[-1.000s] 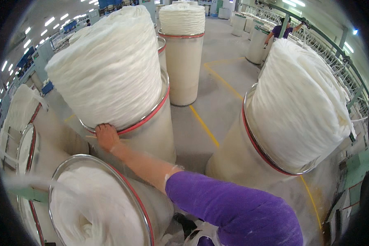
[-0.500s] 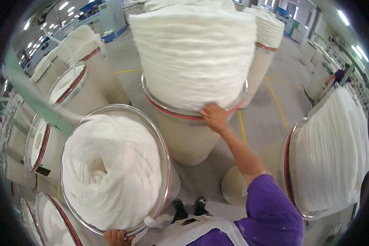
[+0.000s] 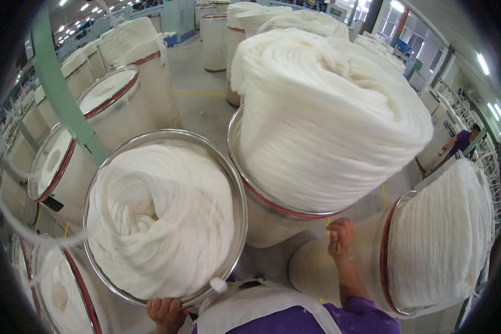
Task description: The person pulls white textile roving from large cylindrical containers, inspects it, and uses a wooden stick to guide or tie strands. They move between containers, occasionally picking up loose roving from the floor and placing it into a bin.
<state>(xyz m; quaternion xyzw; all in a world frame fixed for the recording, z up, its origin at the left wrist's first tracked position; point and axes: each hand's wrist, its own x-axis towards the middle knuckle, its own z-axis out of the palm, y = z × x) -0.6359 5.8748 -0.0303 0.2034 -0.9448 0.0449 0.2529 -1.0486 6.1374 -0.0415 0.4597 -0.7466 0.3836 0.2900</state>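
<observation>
At the lower left my left hand [image 3: 167,315] is closed round the metal rim [image 3: 242,183] of a tall round can filled with coiled white fibre sliver [image 3: 206,245]. A small white fibre tuft [image 3: 219,285] sits at that rim. My right hand [image 3: 340,236] is raised just below the rim of a second can [image 3: 270,228], its fingers curled and nothing visible in them. High above that can's red-banded rim rises a thick stack of white sliver [image 3: 317,145], leaning to the right. The two cans stand close together.
A third can [image 3: 339,267] with bulging sliver stands at the right. More sliver cans [image 3: 108,89] line the left side, beside a green post [image 3: 61,89]. A person in purple [image 3: 461,142] is at the far right. Yellow lines [image 3: 200,93] mark the grey floor.
My right hand has come off the rim of the stacked can and drawn back towards me. That can now appears nearer and further right, its stack's top showing. My left hand stays on its rim.
</observation>
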